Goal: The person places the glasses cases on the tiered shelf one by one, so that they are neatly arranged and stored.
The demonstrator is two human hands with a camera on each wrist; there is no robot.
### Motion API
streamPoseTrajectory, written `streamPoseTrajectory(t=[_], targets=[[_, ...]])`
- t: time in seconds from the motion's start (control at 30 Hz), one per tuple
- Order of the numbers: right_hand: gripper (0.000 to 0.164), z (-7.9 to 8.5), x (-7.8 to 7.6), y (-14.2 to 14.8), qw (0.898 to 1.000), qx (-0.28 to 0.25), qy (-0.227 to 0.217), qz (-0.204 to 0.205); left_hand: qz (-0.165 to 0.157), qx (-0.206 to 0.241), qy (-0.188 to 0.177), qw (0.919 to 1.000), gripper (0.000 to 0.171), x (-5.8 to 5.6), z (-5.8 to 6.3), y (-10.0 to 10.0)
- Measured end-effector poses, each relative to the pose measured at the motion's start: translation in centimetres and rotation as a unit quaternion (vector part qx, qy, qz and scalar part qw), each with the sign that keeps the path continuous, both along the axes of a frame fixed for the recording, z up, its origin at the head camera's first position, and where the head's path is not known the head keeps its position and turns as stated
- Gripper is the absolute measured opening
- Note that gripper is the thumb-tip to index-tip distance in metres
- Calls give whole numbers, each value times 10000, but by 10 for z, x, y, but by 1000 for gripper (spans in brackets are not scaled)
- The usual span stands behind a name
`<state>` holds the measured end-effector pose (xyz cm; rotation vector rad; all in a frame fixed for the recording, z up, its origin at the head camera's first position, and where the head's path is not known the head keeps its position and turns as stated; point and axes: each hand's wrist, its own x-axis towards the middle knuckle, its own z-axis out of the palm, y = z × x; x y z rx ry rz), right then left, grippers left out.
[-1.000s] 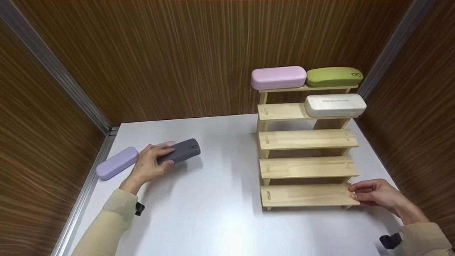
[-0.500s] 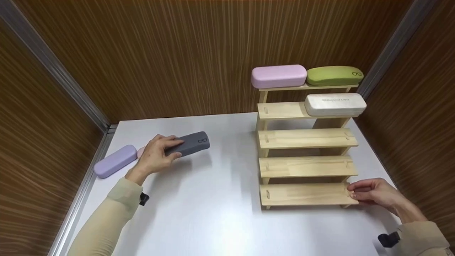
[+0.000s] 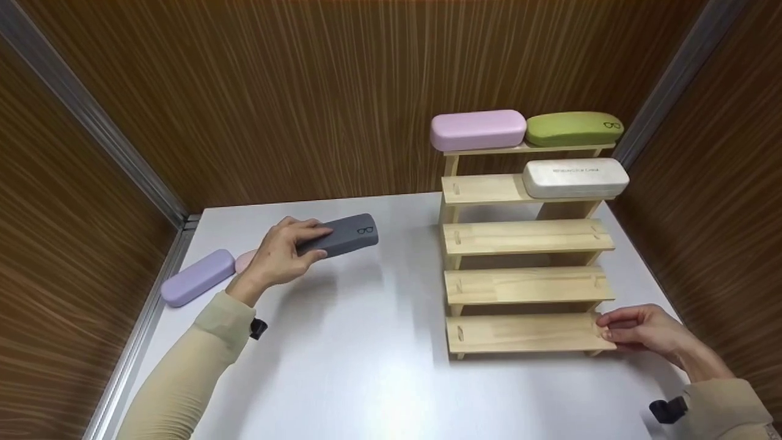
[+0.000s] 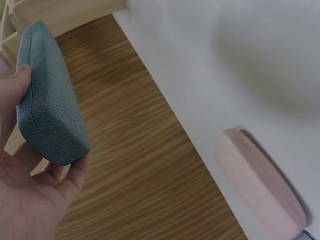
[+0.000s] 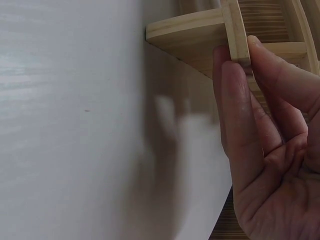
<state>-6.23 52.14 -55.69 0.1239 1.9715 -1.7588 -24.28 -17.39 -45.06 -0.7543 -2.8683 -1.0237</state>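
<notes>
My left hand (image 3: 278, 253) grips a dark grey glasses case (image 3: 345, 236) with a small spectacles mark, held up off the white table. In the left wrist view this case (image 4: 55, 100) looks blue-grey and woven, thumb on one side and fingers on the other. My right hand (image 3: 663, 339) pinches the right end of the lowest board (image 3: 525, 333) of a tiered wooden stand. The right wrist view shows thumb and fingers on both faces of that board (image 5: 235, 30). Behind my left hand a pale pink glasses case (image 4: 260, 182) lies on the table, mostly hidden in the head view.
A lavender case (image 3: 198, 278) lies at the table's left edge. On the stand's top tier sit a pink case (image 3: 478, 131) and a green case (image 3: 571, 129). One tier lower, a white case (image 3: 576, 178) sits at the right. Wood-grain walls (image 3: 317, 104) enclose the table.
My left hand has carried the dark grey case to the right and toward the back, a little higher. My right hand keeps its pinch on the lowest board.
</notes>
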Motion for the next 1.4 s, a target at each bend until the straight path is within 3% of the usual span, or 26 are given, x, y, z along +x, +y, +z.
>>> streamPoseTrajectory(t=[0.7, 1.07, 1.4], targets=[[35, 0, 0, -1, 9998, 178, -7, -3, -468, 73, 449, 9979, 45, -12, 38, 36], [34, 0, 0, 0, 9997, 230, -53, -21, -637, 62, 435, 9970, 46, -17, 52, 59], [37, 0, -1, 2, 9999, 98, -19, 82, -1116, -74, 883, 9898, 45, -23, 60, 90]])
